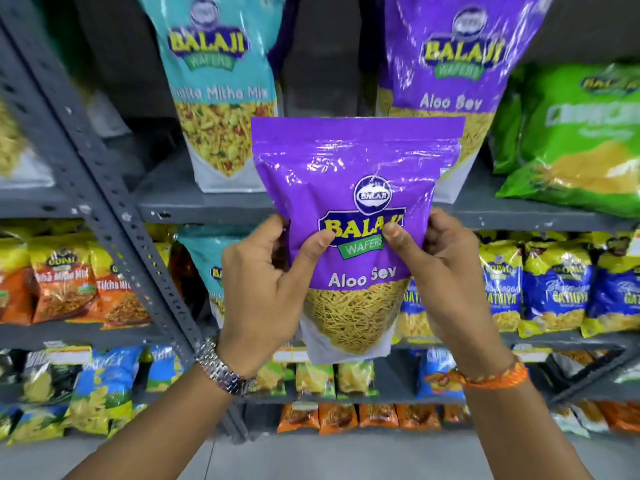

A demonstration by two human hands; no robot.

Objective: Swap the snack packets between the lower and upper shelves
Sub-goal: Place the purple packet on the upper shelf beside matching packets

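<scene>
A purple Aloo Sev packet is held upright in front of the grey shelving. My left hand grips its left side and my right hand grips its right side, thumbs on the front. On the upper shelf behind it stand a teal Khatta Mitha Mix packet and another purple Aloo Sev packet. A second teal packet stands on the lower shelf, partly hidden by my left hand.
A green packet leans at the upper right. Orange packets and blue-yellow packets fill the lower shelf. A slotted grey upright slants down the left. Smaller packets line the bottom shelves above the grey floor.
</scene>
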